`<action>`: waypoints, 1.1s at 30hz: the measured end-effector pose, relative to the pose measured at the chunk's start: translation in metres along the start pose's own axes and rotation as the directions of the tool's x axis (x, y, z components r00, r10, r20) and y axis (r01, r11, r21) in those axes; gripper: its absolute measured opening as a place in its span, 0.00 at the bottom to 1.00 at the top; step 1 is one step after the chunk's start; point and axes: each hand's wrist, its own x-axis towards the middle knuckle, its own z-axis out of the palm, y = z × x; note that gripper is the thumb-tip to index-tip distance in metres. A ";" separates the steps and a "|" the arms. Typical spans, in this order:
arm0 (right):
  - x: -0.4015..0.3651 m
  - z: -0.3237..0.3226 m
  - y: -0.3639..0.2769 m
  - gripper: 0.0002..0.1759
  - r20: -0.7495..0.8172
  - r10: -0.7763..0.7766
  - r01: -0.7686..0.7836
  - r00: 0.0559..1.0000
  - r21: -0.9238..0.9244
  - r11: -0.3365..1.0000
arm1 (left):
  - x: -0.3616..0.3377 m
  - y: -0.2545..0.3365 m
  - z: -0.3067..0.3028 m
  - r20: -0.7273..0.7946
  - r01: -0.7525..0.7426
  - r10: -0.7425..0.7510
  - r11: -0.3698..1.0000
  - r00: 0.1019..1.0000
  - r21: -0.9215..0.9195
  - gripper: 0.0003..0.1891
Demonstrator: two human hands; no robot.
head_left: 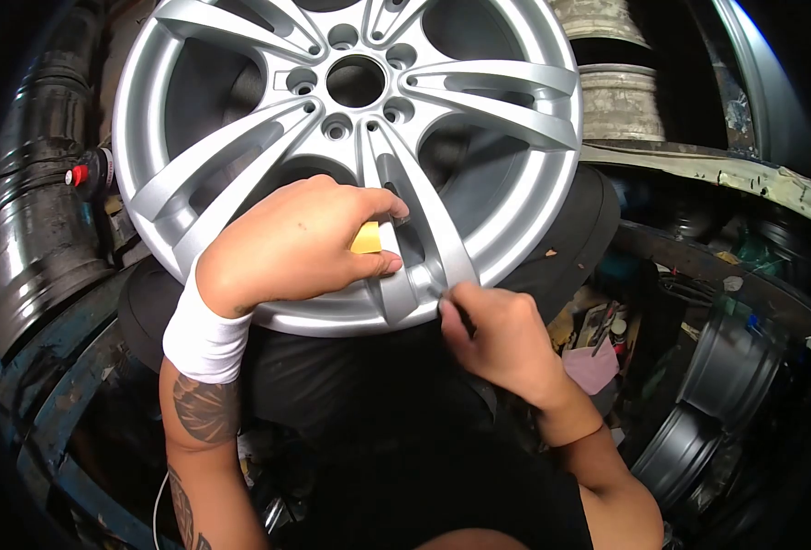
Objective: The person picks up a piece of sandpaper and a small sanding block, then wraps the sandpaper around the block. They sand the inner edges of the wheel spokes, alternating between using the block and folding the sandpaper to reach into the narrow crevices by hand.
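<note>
A silver alloy wheel rim lies face up across my lap, its paired spokes running out from an open centre hole. My left hand, with a white band at the wrist, is over the lower spoke pair. Its thumb and fingers pinch a small yellow-and-white piece, like folded sandpaper, against one spoke. At the bottom edge of the rim, my right hand is curled closed, its fingertips right by the foot of the neighbouring spoke. Whatever those fingers hold is hidden.
Dark stacked wheel barrels stand on the left, beside a dark bottle with a red cap. More wheels lie at lower right. A pink cloth or paper sits among clutter. Pale, worn rims are stacked at upper right.
</note>
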 end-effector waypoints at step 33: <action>0.001 -0.002 0.017 0.07 -0.001 -0.021 0.021 1.000 0.173 0.985 | 0.024 0.007 0.013 -0.035 0.141 -0.139 0.987 0.990 0.073 0.17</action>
